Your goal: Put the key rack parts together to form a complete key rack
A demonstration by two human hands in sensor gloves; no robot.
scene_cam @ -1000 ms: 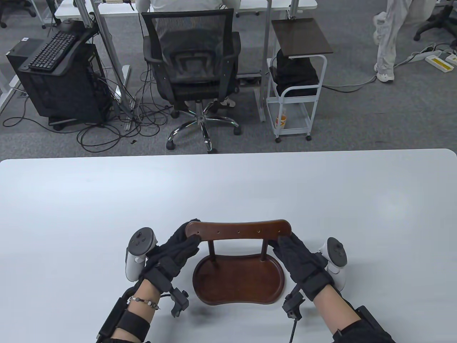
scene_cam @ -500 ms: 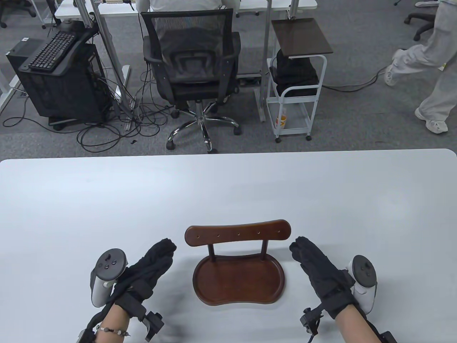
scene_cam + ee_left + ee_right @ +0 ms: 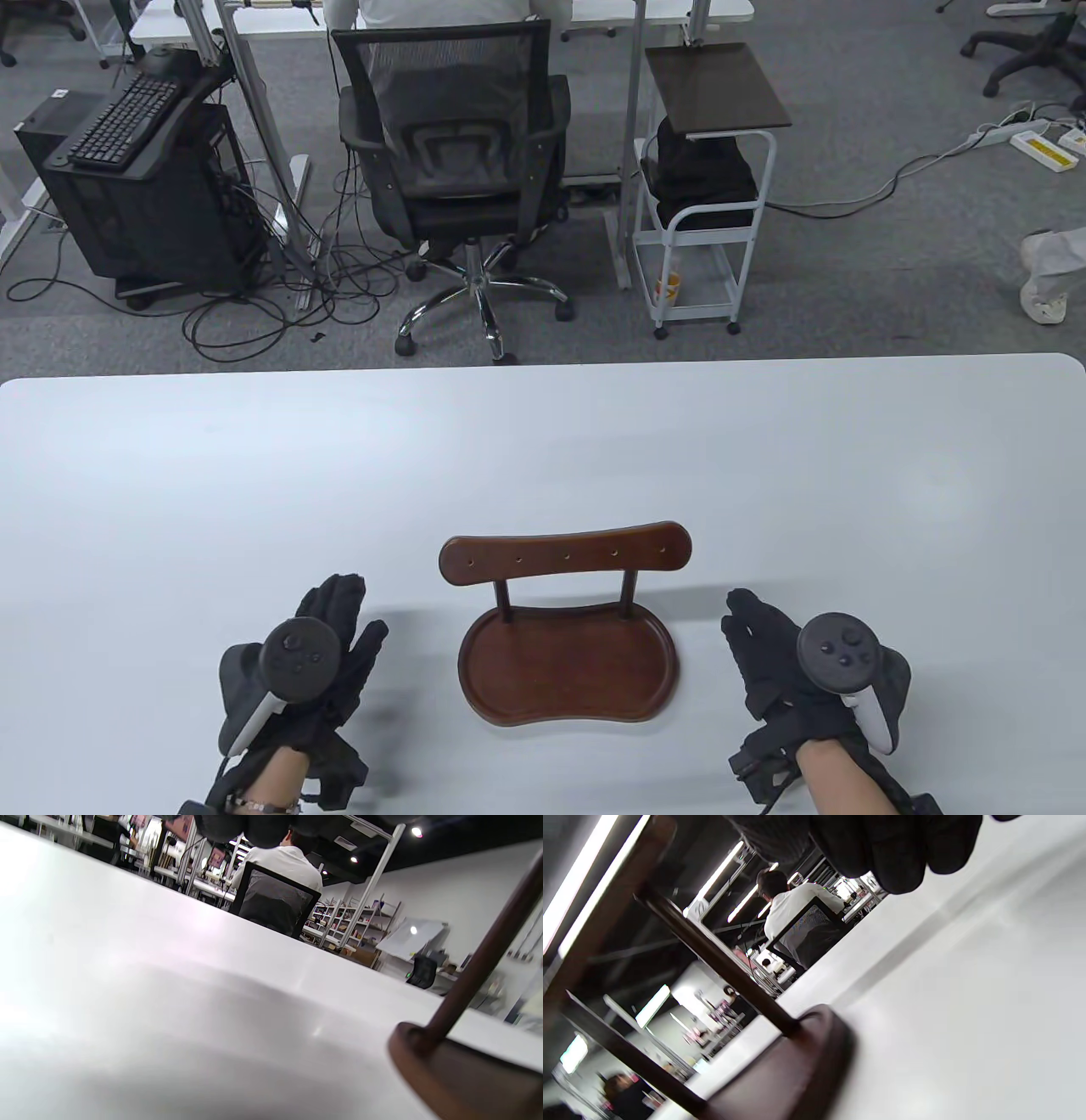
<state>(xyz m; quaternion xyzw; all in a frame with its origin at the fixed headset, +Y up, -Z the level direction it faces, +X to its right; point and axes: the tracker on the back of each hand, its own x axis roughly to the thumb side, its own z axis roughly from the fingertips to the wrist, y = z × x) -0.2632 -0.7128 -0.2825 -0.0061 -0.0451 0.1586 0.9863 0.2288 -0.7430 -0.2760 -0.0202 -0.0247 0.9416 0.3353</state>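
The dark brown wooden key rack (image 3: 567, 628) stands assembled near the front of the white table (image 3: 543, 458): a kidney-shaped tray base (image 3: 568, 671), two upright rods (image 3: 503, 598), and a curved top bar (image 3: 564, 553) with several small holes. My left hand (image 3: 327, 641) lies to the left of the base, holding nothing. My right hand (image 3: 768, 654) lies to the right of it, also holding nothing. Neither touches the rack. The left wrist view shows the base edge (image 3: 428, 1065) and one rod (image 3: 488, 955). The right wrist view shows the base (image 3: 780, 1073) and both rods.
Beyond the table's far edge are a black office chair (image 3: 458, 170), a white cart (image 3: 704, 212), and a computer desk (image 3: 136, 170) on grey carpet.
Both hands let go of the top bar, drew back toward me and outward, then turned palm-down on either side of the base. The rack has stayed put.
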